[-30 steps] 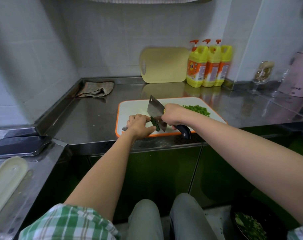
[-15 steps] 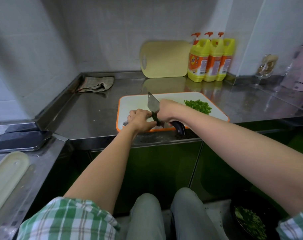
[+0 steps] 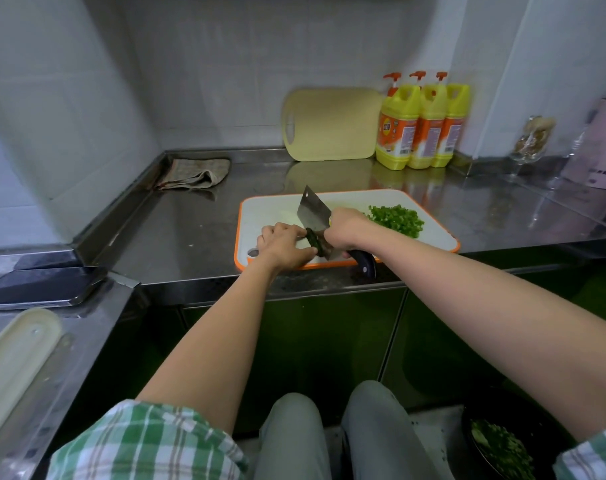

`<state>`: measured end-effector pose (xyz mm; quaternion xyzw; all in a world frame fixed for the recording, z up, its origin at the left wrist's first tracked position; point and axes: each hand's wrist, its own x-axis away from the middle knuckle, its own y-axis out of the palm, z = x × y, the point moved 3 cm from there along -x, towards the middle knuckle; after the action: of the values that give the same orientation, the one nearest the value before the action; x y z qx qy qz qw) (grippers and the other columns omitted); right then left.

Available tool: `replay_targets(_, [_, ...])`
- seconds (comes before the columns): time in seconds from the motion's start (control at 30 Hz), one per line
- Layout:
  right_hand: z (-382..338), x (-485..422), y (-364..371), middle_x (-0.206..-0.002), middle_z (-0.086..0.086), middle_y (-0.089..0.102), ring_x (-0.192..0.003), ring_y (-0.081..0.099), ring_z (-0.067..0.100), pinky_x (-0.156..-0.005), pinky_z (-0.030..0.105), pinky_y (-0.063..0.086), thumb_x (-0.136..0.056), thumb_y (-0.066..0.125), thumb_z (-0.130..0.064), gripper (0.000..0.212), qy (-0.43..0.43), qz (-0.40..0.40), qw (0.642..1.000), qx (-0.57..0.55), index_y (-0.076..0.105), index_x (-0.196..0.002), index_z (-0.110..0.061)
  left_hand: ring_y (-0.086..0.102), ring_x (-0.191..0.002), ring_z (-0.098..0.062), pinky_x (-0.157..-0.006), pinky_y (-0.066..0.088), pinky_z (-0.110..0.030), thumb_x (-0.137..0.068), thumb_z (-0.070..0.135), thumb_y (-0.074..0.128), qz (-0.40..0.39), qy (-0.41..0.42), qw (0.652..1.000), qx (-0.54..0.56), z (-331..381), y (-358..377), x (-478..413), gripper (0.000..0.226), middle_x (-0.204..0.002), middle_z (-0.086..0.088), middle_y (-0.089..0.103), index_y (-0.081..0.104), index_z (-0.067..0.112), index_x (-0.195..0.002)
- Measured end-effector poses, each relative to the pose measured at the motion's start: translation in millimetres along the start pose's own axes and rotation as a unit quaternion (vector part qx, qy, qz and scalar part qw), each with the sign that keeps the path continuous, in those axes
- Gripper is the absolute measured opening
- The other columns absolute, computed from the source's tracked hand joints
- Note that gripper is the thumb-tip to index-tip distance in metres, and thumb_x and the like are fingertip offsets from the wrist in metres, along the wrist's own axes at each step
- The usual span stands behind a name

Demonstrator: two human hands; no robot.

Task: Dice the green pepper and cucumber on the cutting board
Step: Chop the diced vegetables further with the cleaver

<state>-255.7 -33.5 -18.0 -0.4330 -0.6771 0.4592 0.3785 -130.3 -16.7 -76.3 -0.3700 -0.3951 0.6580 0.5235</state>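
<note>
A white cutting board with an orange rim (image 3: 274, 209) lies on the steel counter. My left hand (image 3: 282, 243) grips a dark green cucumber (image 3: 312, 240) near the board's front edge, and most of the cucumber is hidden under the fingers. My right hand (image 3: 345, 230) holds a cleaver (image 3: 312, 211) by its dark handle, with the blade down against the cucumber's right end. A heap of diced green pepper (image 3: 397, 219) sits on the right half of the board, just behind my right wrist.
A yellow board (image 3: 332, 124) leans on the back wall beside three yellow detergent bottles (image 3: 423, 123). A folded cloth (image 3: 194, 173) lies at the back left. A dark bowl of chopped greens (image 3: 502, 445) is on the floor at lower right. A glass (image 3: 533, 140) and a pink appliance (image 3: 603, 147) stand far right.
The cleaver has come down from a raised tilt to sit lower against the cucumber. My left hand has kept its hold, and the view has shifted slightly.
</note>
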Motion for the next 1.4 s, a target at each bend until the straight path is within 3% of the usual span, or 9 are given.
replay_targets(0.13, [4,-2,0,-0.063,0.010,0.054,-0.053,0.053,0.021,-0.056,0.030,0.046,-0.091,0.048,-0.001,0.009,-0.005,-0.003,1.000,0.017,0.056,-0.094,0.000,0.027,-0.133,-0.031,-0.103,0.026,-0.039,-0.091,0.047,0.056,-0.005,-0.003,1.000,-0.004,0,1,-1,0.057,-0.146,-0.009,0.037,0.044,0.026,-0.142])
replay_targets(0.3, [11,-2,0,-0.069,0.009,0.052,-0.067,0.055,0.025,-0.048,0.026,0.036,-0.090,0.049,-0.004,0.018,-0.023,-0.008,0.999,0.040,0.046,-0.073,-0.007,0.028,-0.132,-0.032,-0.103,0.026,-0.040,-0.091,0.050,0.054,-0.003,-0.004,1.000,-0.014,0,3,-3,0.058,-0.145,-0.010,0.038,0.043,0.026,-0.142])
replay_targets(0.43, [14,-4,1,-0.068,0.009,0.053,-0.072,0.057,0.028,-0.053,0.028,0.042,-0.089,0.052,-0.004,0.004,-0.016,0.005,0.999,0.027,0.053,-0.085,-0.003,0.028,-0.131,-0.032,-0.103,0.027,-0.040,-0.091,0.051,0.052,0.000,-0.002,1.000,-0.025,1,5,0,0.059,-0.145,-0.010,0.037,0.040,0.027,-0.144])
replay_targets(0.53, [23,-5,1,-0.069,0.008,0.051,-0.068,0.053,0.025,-0.050,0.028,0.039,-0.091,0.048,-0.007,0.014,-0.010,0.032,0.999,0.002,0.048,-0.078,-0.006,0.027,-0.132,-0.032,-0.105,0.025,-0.040,-0.091,0.055,0.050,0.000,-0.003,0.999,-0.036,2,5,-1,0.060,-0.146,-0.010,0.036,0.039,0.030,-0.144])
replay_targets(0.63, [32,-4,-1,-0.080,0.009,0.053,-0.079,0.055,0.028,-0.056,0.029,0.039,-0.093,0.046,-0.011,0.010,-0.012,0.054,0.998,-0.009,0.049,-0.084,-0.007,0.026,-0.132,-0.033,-0.106,0.024,-0.042,-0.090,0.059,0.047,-0.002,-0.014,0.999,-0.047,5,5,-1,0.060,-0.145,-0.009,0.035,0.038,0.035,-0.144])
replay_targets(0.83, [38,-3,-10,-0.068,0.009,0.059,-0.053,0.059,0.021,-0.050,0.027,0.044,-0.092,0.044,-0.011,0.016,-0.027,0.063,0.997,-0.019,0.052,-0.078,-0.008,0.026,-0.132,-0.035,-0.105,0.022,-0.045,-0.088,0.063,0.045,0.001,-0.038,0.998,-0.054,15,8,-5,0.061,-0.144,-0.010,0.033,0.037,0.037,-0.143])
replay_targets(1.0, [33,-4,-5,-0.072,0.007,0.053,-0.073,0.058,0.029,-0.057,0.028,0.040,-0.092,0.048,-0.012,0.011,-0.031,0.062,0.997,0.011,0.051,-0.082,-0.009,0.032,-0.127,-0.034,-0.102,0.027,-0.045,-0.085,0.063,0.051,0.043,-0.064,0.995,-0.054,16,12,-6,0.064,-0.138,-0.012,0.040,0.047,0.022,-0.133])
replay_targets(1.17, [36,-6,-7,-0.075,0.012,0.062,-0.051,0.057,0.019,-0.047,0.025,0.038,-0.092,0.046,-0.010,0.012,-0.040,0.047,0.998,0.013,0.053,-0.082,-0.007,0.035,-0.124,-0.032,-0.101,0.029,-0.043,-0.085,0.056,0.058,0.090,-0.086,0.992,0.015,14,11,-7,0.052,-0.132,-0.010,0.048,0.054,0.025,-0.126])
replay_targets(1.4, [39,-10,-10,-0.067,0.012,0.062,-0.044,0.058,0.018,-0.046,0.024,0.041,-0.090,0.044,-0.009,0.013,-0.051,0.031,0.998,0.024,0.055,-0.085,-0.005,0.035,-0.124,-0.031,-0.098,0.029,-0.042,-0.086,0.050,0.062,0.111,-0.116,0.986,0.037,17,12,-16,0.038,-0.129,-0.009,0.053,0.062,0.035,-0.120])
